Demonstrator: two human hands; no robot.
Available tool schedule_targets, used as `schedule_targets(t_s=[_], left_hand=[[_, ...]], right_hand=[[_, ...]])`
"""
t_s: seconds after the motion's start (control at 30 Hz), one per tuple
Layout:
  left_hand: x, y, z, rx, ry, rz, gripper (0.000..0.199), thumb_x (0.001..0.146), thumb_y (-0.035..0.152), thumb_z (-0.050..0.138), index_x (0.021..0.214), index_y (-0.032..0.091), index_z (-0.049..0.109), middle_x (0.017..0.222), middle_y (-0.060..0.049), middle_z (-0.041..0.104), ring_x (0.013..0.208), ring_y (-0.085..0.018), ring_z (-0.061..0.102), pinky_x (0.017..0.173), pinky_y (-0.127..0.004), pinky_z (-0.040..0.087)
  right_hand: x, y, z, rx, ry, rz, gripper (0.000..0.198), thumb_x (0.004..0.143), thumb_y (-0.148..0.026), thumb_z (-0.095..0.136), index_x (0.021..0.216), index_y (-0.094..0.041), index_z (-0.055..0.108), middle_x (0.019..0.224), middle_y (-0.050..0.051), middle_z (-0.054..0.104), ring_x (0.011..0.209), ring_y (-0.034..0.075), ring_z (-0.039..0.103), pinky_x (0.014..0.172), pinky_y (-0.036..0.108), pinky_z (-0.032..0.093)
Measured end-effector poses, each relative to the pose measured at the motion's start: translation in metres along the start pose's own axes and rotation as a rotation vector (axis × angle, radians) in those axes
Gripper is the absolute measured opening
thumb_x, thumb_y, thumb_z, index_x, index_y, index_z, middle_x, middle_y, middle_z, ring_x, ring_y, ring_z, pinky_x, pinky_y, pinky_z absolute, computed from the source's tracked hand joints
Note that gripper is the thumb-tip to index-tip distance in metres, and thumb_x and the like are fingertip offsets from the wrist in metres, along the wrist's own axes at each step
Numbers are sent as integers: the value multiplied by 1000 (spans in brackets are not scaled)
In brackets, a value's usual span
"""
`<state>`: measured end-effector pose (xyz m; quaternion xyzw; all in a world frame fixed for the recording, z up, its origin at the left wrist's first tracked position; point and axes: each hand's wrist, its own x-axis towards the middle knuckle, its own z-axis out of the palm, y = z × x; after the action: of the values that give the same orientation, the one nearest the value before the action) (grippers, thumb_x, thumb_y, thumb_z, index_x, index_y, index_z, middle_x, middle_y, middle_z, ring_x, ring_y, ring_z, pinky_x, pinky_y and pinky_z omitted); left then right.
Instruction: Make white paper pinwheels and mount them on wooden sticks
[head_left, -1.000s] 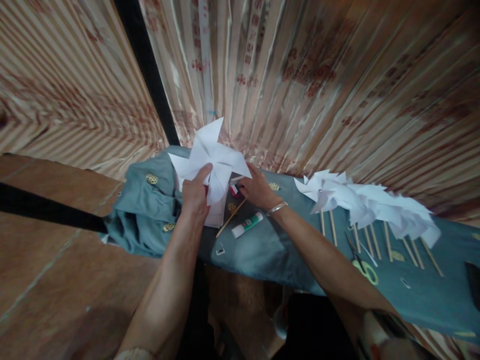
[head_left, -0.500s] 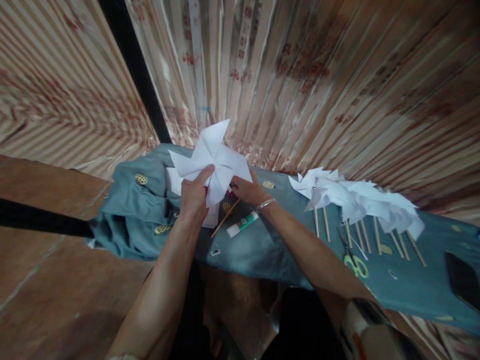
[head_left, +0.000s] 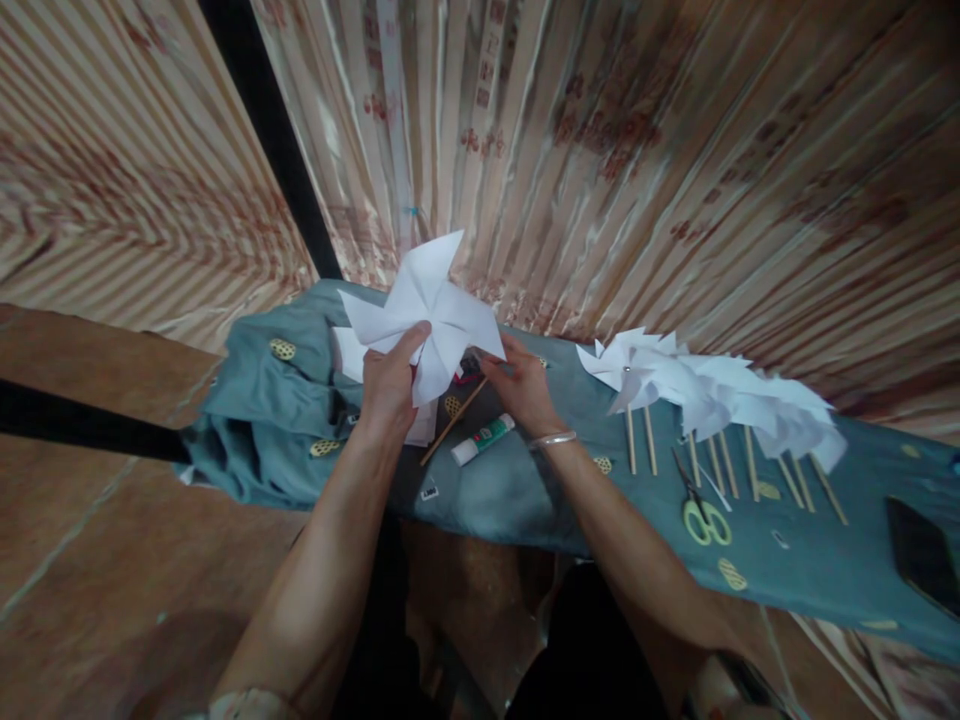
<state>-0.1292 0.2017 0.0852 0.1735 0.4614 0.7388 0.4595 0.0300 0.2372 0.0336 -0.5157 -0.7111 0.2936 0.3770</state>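
My left hand (head_left: 388, 385) grips a white paper pinwheel (head_left: 439, 300), its thumb pressed on the centre and its fingers hidden behind the blades. At the pinwheel's right blade tip is my right hand (head_left: 525, 388), fingers bent together. Whatever it may pinch is too small or hidden to make out. A small dark and red item (head_left: 469, 368) shows partly below that blade. Under the hands lie a thin wooden stick (head_left: 453, 422) and a green and white glue stick (head_left: 484, 440). White paper (head_left: 346, 352) sits partly covered behind my left hand.
Finished-looking pinwheels (head_left: 720, 395) on wooden sticks lie overlapped in a row at right. Green-handled scissors (head_left: 705, 520) rest in front of them. A dark phone-like object (head_left: 919, 550) is at the far right. Behind the cloth-covered table (head_left: 540, 510) hangs a patterned curtain (head_left: 600, 180).
My right hand has drawn back to the right from beside the red item, out to the blade tip. The pinwheel stays in my left hand, almost unmoved.
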Motion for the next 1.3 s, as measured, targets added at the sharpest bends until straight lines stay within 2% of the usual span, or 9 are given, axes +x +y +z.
schedule_targets(t_s=[0.07,0.17,0.27,0.43,0.7,0.87,1.0,1.2,1.3], left_hand=[[-1,-2,1,4,-15,-9,28,62,21,77,89,19,74,91,-4,78,100,-27,71,82,-32,60],[-7,-11,5,25,-49,-32,32,58,24,79,89,19,74,88,-4,78,97,-26,71,82,-32,59],[-20,-25,11,45,-137,-77,37,54,28,82,88,14,74,87,-7,77,93,-27,72,82,-36,58],[-48,-46,23,139,-239,-147,37,50,30,85,80,12,73,83,-8,77,91,-29,71,82,-37,57],[-58,-72,28,234,-262,-157,28,54,21,83,78,13,73,82,-6,75,94,-29,70,86,-38,56],[-59,-73,29,206,-242,-183,25,53,16,83,76,13,73,79,-6,75,95,-29,70,86,-38,56],[-61,-73,30,196,-265,-166,27,52,15,83,77,12,74,79,-5,75,89,-27,71,84,-36,57],[-63,-74,25,265,-369,-178,29,52,25,84,76,11,75,79,-6,76,78,-24,71,73,-35,58],[-63,-74,23,274,-387,-187,26,51,26,85,70,12,74,75,-5,76,73,-22,70,68,-33,57]], right_hand=[[-23,6,-16,78,98,30,15,80,-33,62,77,-24,74,124,7,67,117,24,60,107,42,41],[-64,20,-43,96,172,125,16,79,-36,64,77,-25,75,125,6,67,119,26,60,110,46,37],[-102,35,-62,23,165,161,17,77,-38,66,76,-23,76,124,10,67,120,28,60,108,49,38],[-136,46,-77,-167,112,68,15,82,-32,62,80,-25,75,136,7,60,131,27,51,112,47,36],[-147,45,-98,-351,-8,-39,21,89,-29,55,96,-24,74,141,8,56,135,29,45,114,50,35],[-148,39,-108,-363,42,29,26,91,-31,52,105,-24,73,116,9,71,113,29,60,104,48,43],[-145,34,-105,-404,6,43,26,93,-32,51,103,-24,74,101,8,75,95,27,66,92,43,49],[-142,30,-93,-635,-146,-95,25,94,-22,49,98,-16,72,95,13,74,88,29,64,85,40,49],[-143,30,-90,-708,-147,-142,23,93,-17,48,94,-14,71,92,14,74,84,28,63,81,39,50]])
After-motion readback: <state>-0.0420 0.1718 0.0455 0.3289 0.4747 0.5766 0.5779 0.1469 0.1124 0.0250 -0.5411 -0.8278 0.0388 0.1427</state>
